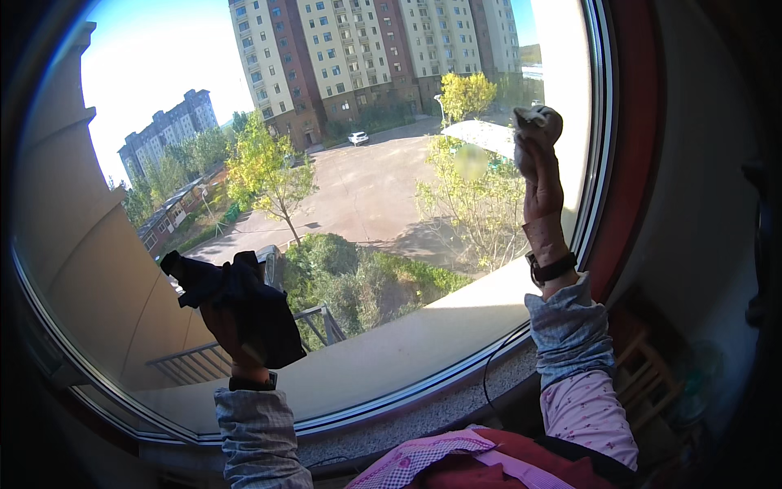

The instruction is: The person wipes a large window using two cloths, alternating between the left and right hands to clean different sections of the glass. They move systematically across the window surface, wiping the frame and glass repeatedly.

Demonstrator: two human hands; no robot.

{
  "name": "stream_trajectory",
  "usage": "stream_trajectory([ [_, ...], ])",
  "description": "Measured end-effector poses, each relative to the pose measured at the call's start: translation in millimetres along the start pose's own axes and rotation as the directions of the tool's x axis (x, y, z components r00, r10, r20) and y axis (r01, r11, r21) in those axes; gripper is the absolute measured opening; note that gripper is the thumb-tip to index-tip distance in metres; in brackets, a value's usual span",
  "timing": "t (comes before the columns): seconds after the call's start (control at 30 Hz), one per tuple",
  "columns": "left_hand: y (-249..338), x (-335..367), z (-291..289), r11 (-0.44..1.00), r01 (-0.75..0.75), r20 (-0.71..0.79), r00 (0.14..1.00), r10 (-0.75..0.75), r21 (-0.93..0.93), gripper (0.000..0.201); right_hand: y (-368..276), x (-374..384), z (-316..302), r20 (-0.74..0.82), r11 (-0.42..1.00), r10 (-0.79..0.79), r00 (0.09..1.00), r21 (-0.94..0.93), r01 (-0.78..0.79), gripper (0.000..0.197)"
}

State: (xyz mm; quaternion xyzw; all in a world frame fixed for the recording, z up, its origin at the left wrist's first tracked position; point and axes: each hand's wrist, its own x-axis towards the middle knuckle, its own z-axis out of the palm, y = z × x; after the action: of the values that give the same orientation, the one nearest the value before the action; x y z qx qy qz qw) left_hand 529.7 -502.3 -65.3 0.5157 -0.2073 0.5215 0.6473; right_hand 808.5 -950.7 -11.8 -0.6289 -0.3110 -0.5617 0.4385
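Observation:
A large window pane (pixel 366 196) fills most of the view. High on its right side, my right hand (pixel 544 179) presses a bunched pale cloth (pixel 525 138) to the glass, with the fingers curled over it. Lower and to the left, my left hand (pixel 226 330) is raised in front of the pane. It grips a dark, nearly black cloth (pixel 265 318) that drapes over most of the hand and hides the fingers. Whether this dark cloth touches the glass I cannot tell.
A white window frame (pixel 440 382) curves round the pane, with a speckled sill (pixel 423 411) below. A thin black cable (pixel 487 379) hangs over the sill. A wooden chair (pixel 648 379) stands at the lower right. Outside are a railing (pixel 195 363), trees, a parked car and tall buildings.

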Motion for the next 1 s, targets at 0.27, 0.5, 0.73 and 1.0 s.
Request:
stream_trajectory([
  [0.27,2,-1,2,0.95,-0.108,0.097,0.992,0.083,0.294,0.048,-18,18,4,-0.086,0.994,0.094,0.992,0.059,-0.089,0.044],
  [0.5,-2,-1,7,1.0,0.0,0.051,0.999,0.002,-0.031,0.052,3,31,6,0.095,0.679,0.21,0.973,0.702,-0.215,0.034],
  [0.73,1,-4,11,0.985,-0.042,-0.024,0.999,0.047,0.167,0.038,48,117,-16,-0.065,0.924,0.199,0.978,0.345,-0.165,0.044],
  [1.0,15,1,45,0.973,-0.008,-0.079,0.997,0.026,0.229,0.019,-129,107,48,0.069,0.867,-0.393,0.917,0.359,0.345,0.052],
])
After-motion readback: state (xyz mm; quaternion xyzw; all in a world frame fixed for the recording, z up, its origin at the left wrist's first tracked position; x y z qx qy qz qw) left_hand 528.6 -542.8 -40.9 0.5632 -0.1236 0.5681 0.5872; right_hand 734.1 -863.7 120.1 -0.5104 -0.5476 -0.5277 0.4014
